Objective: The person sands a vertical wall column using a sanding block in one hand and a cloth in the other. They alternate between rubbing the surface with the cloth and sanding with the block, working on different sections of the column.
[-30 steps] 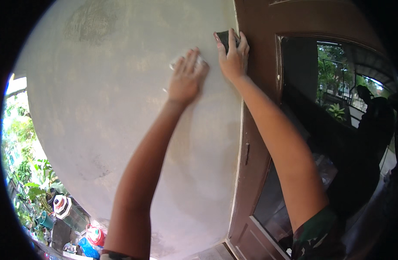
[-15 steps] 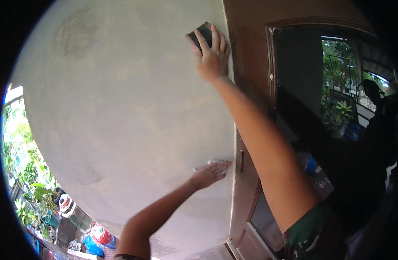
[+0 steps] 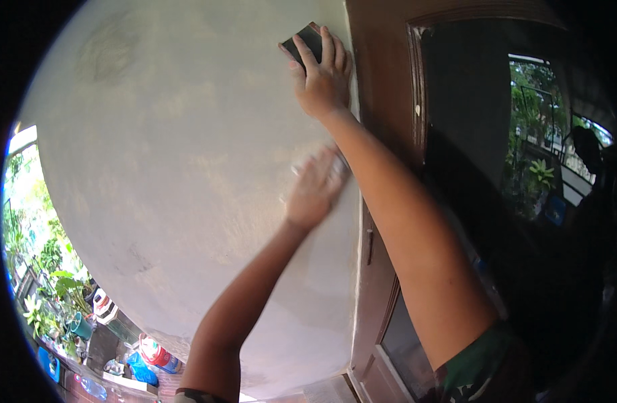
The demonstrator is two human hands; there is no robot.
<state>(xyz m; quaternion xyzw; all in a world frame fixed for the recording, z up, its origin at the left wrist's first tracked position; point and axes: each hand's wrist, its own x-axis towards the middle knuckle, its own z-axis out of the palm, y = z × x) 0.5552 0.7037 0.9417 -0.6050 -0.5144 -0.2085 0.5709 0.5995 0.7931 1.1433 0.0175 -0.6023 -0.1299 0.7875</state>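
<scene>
High on the grey plastered wall, close to the brown door frame, my right hand presses a dark sanding block with reddish edges against the surface. Its fingers are spread over the back of the block. Lower down, my left hand lies against the same wall, just left of my right forearm. Under its fingers a white, crumpled cloth-like piece shows at the edges. Motion blurs this hand, and its palm side is hidden.
The brown door frame borders the wall on the right, with a dark reflecting glass panel beyond it. At lower left stand a red and white bucket, a blue plastic bag and potted plants.
My left hand has swept upward along the wall, from near the door handle to beside my right forearm. The sanding block and my right hand have shifted slightly up and left.
</scene>
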